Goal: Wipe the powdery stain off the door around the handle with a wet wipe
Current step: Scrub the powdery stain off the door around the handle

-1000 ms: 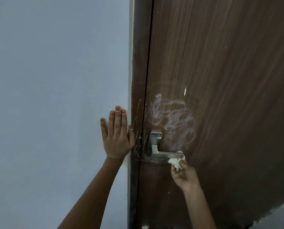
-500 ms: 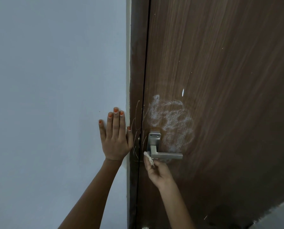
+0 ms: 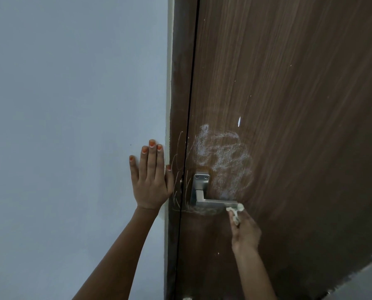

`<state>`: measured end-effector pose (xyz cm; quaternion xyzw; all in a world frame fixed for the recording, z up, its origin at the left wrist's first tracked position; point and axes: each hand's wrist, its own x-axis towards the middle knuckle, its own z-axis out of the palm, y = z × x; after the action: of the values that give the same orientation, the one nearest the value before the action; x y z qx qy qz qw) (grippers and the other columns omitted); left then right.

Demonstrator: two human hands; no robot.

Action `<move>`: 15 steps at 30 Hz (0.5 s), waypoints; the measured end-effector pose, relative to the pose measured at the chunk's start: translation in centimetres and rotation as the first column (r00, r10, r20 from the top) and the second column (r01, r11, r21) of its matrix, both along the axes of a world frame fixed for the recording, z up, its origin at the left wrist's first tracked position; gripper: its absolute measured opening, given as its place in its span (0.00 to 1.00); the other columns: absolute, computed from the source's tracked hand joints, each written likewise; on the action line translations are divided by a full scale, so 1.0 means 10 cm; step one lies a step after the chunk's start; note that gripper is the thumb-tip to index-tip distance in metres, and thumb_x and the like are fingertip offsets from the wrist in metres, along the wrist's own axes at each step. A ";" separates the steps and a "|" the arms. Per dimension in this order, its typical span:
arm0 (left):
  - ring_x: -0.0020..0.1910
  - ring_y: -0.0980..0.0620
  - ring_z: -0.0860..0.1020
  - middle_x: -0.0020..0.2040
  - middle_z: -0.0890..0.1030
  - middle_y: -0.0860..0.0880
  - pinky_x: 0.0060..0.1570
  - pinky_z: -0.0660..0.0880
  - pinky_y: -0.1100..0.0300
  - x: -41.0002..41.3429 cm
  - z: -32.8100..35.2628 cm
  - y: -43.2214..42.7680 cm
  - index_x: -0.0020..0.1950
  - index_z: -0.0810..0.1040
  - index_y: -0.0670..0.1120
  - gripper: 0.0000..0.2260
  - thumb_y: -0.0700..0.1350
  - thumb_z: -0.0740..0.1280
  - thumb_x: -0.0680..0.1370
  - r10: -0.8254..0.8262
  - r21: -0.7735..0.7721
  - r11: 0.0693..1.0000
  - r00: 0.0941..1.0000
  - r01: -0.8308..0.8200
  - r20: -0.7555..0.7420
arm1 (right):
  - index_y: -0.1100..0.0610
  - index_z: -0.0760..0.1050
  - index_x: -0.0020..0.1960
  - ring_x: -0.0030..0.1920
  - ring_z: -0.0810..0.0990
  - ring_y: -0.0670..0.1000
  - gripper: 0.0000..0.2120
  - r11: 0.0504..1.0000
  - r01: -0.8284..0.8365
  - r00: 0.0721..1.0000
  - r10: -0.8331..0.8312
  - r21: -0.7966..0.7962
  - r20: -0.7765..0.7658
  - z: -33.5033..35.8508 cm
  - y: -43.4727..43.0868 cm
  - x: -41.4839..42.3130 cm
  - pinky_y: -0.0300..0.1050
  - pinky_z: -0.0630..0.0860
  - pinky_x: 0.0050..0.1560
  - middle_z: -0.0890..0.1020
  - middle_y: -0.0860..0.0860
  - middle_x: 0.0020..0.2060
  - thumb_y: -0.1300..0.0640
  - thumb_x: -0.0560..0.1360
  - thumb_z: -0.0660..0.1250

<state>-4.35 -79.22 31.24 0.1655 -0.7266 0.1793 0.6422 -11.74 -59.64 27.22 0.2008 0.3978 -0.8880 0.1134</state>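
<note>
A dark brown wooden door (image 3: 289, 105) carries a white powdery stain (image 3: 224, 161) above and to the right of its silver lever handle (image 3: 211, 198). Thin white scratch marks (image 3: 178, 180) run over the door edge left of the handle. My right hand (image 3: 244, 230) grips a crumpled white wet wipe (image 3: 236, 212) and presses it on the door just below the handle's right tip. My left hand (image 3: 150, 180) rests flat on the pale wall, fingers straight and pointing up.
A pale blue-grey wall (image 3: 72, 126) fills the left half. The brown door frame (image 3: 180, 83) stands between wall and door. A small white fleck (image 3: 239, 121) sits on the door above the stain. Grey floor (image 3: 367, 278) shows at the bottom right.
My right hand with the wipe swept left under the handle to its base, then back right to the lever's tip. My left hand stayed on the wall.
</note>
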 end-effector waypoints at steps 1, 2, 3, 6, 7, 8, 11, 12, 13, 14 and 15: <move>0.76 0.50 0.45 0.78 0.44 0.48 0.74 0.44 0.49 0.00 0.00 0.00 0.77 0.46 0.43 0.32 0.45 0.57 0.76 -0.002 0.002 1.000 1.000 0.002 0.001 | 0.69 0.74 0.57 0.41 0.79 0.50 0.12 0.988 0.061 0.993 -0.046 0.144 -0.104 -0.02 0.02 -0.01 0.32 0.78 0.36 0.80 0.60 0.46 0.70 0.75 0.61; 0.76 0.50 0.45 0.78 0.44 0.48 0.74 0.44 0.49 0.00 0.01 0.00 0.77 0.46 0.43 0.32 0.45 0.57 0.77 -0.003 0.004 1.000 1.000 0.003 0.002 | 0.67 0.75 0.58 0.43 0.79 0.50 0.12 0.940 0.132 0.970 -0.057 0.314 -0.236 -0.04 0.04 -0.01 0.30 0.76 0.40 0.80 0.60 0.48 0.70 0.75 0.61; 0.76 0.50 0.45 0.78 0.43 0.48 0.74 0.43 0.49 0.00 0.01 0.00 0.77 0.46 0.43 0.32 0.45 0.57 0.77 -0.004 0.005 1.000 1.000 0.004 0.003 | 0.65 0.77 0.57 0.45 0.79 0.51 0.13 0.856 0.215 0.923 -0.022 0.470 -0.383 -0.06 0.03 0.02 0.27 0.74 0.41 0.81 0.60 0.49 0.70 0.74 0.61; 0.76 0.50 0.45 0.77 0.43 0.49 0.74 0.43 0.49 0.01 0.01 0.01 0.77 0.45 0.44 0.32 0.46 0.56 0.77 -0.007 0.007 1.000 1.000 0.007 0.004 | 0.63 0.80 0.52 0.47 0.78 0.54 0.14 0.525 0.500 0.655 0.291 0.689 -0.697 -0.10 -0.02 0.12 0.31 0.72 0.44 0.82 0.57 0.48 0.74 0.70 0.65; 0.76 0.50 0.45 0.77 0.43 0.49 0.74 0.43 0.49 0.01 0.01 0.01 0.77 0.45 0.44 0.32 0.46 0.56 0.77 -0.008 0.007 1.000 1.000 0.008 0.004 | 0.63 0.81 0.51 0.47 0.78 0.55 0.14 0.421 0.577 0.574 0.401 0.700 -0.714 -0.09 -0.04 0.15 0.36 0.74 0.44 0.83 0.56 0.47 0.74 0.68 0.68; 0.76 0.50 0.45 0.77 0.43 0.49 0.74 0.43 0.49 0.01 0.01 0.01 0.77 0.45 0.44 0.32 0.46 0.56 0.77 -0.007 0.008 1.000 1.000 0.007 0.005 | 0.62 0.81 0.49 0.45 0.78 0.55 0.15 0.343 0.629 0.517 0.485 0.698 -0.705 -0.07 -0.07 0.17 0.40 0.76 0.44 0.84 0.55 0.45 0.74 0.65 0.71; 0.76 0.50 0.45 0.78 0.43 0.48 0.74 0.44 0.49 0.00 0.00 0.00 0.77 0.45 0.43 0.32 0.46 0.56 0.77 -0.003 0.008 1.000 1.000 0.003 0.006 | 0.61 0.83 0.45 0.41 0.81 0.54 0.18 0.244 0.694 0.404 0.647 0.678 -0.646 0.03 -0.23 0.24 0.44 0.79 0.39 0.85 0.53 0.41 0.73 0.58 0.76; 0.76 0.50 0.45 0.78 0.43 0.48 0.74 0.44 0.49 0.00 0.00 0.00 0.77 0.46 0.43 0.32 0.46 0.56 0.77 -0.002 0.007 1.000 1.000 0.002 0.006 | 0.61 0.83 0.44 0.39 0.82 0.54 0.18 0.240 0.699 0.369 0.686 0.673 -0.627 0.06 -0.30 0.25 0.43 0.79 0.38 0.85 0.53 0.40 0.73 0.57 0.77; 0.76 0.50 0.45 0.78 0.44 0.48 0.74 0.44 0.49 0.00 0.00 0.00 0.77 0.46 0.43 0.31 0.46 0.56 0.77 -0.001 0.005 1.000 1.000 0.001 0.005 | 0.61 0.83 0.43 0.39 0.83 0.54 0.18 0.243 0.697 0.337 0.720 0.675 -0.607 0.10 -0.36 0.26 0.43 0.80 0.37 0.85 0.54 0.40 0.73 0.56 0.77; 0.76 0.50 0.45 0.78 0.44 0.48 0.74 0.44 0.49 0.00 0.00 -0.01 0.77 0.46 0.43 0.31 0.46 0.56 0.77 -0.001 0.003 1.000 1.000 0.001 0.005 | 0.61 0.83 0.43 0.38 0.83 0.54 0.18 0.252 0.689 0.310 0.745 0.680 -0.590 0.13 -0.43 0.27 0.44 0.80 0.36 0.85 0.54 0.40 0.74 0.56 0.77; 0.76 0.50 0.45 0.78 0.44 0.48 0.74 0.44 0.49 0.01 0.00 -0.01 0.77 0.46 0.43 0.31 0.46 0.56 0.77 -0.003 0.003 1.000 1.000 0.003 0.005 | 0.61 0.83 0.44 0.39 0.83 0.55 0.17 0.275 0.671 0.292 0.756 0.688 -0.586 0.16 -0.49 0.26 0.45 0.81 0.35 0.85 0.55 0.41 0.74 0.57 0.76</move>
<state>-4.30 -79.30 31.27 0.1647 -0.7287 0.1777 0.6406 -9.14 -64.50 28.84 -0.3677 0.8211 -0.3497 -0.2613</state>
